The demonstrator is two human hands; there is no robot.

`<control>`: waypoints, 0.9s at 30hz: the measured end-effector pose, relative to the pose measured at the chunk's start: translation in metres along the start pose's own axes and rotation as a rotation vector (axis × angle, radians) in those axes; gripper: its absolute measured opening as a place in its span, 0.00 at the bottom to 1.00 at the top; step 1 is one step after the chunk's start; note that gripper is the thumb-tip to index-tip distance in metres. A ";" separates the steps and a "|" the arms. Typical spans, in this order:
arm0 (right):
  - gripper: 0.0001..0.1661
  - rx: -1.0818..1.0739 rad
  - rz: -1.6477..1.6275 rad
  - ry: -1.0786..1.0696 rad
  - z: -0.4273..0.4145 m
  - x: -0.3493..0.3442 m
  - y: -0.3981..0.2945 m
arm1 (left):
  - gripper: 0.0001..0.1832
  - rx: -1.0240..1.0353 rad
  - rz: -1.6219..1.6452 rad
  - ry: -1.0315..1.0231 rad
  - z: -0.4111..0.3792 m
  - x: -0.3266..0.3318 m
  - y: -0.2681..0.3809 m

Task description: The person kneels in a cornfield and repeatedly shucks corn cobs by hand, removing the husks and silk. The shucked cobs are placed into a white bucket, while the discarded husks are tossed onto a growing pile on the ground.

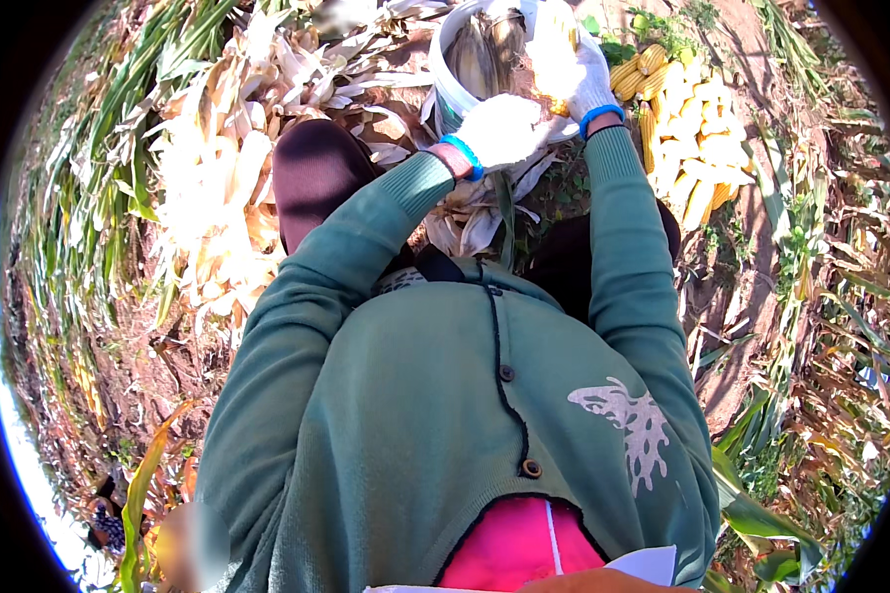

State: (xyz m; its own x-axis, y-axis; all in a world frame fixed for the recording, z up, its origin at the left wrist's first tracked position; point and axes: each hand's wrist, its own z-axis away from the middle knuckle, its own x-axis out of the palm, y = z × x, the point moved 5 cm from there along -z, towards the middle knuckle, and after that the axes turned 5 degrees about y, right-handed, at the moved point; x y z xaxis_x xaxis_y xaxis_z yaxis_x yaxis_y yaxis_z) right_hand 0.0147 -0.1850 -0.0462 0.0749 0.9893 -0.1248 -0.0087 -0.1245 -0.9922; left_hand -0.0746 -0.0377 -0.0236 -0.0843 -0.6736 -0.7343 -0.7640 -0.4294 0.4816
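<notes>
In the head view, both of my hands wear white knitted gloves with blue cuffs over a white bucket (439, 70). My right hand (592, 85) holds a yellow corn cob (558, 108), which is washed out by bright sun along much of its length. Close to the cob's lower end is my left hand (500, 132); glare hides its fingers, so its grip is unclear. Inside the bucket lie a few ears of corn in dry husks (476, 58). Just right of the bucket, a heap of bare yellow cobs (693, 130) rests on the ground.
Dry corn husks (226, 148) are piled to the left, and more loose husks (463, 226) lie between my knees. Green corn stalks (111, 111) lean at far left. Fallen stalks and leaves (853, 296) cover the ground at right. My left knee (319, 174) is beside the bucket.
</notes>
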 end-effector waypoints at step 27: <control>0.25 0.349 -0.252 0.136 0.024 -0.018 -0.047 | 0.22 -0.911 0.319 0.641 0.191 -0.357 -0.217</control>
State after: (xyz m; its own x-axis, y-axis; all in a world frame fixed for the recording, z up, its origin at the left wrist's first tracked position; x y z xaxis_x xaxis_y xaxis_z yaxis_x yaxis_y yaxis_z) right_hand -0.0104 -0.1951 0.0022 0.2482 0.9637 0.0985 -0.3077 0.1748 -0.9353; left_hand -0.0002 0.4110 0.0429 0.3484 -0.8988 -0.2661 -0.0008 -0.2842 0.9588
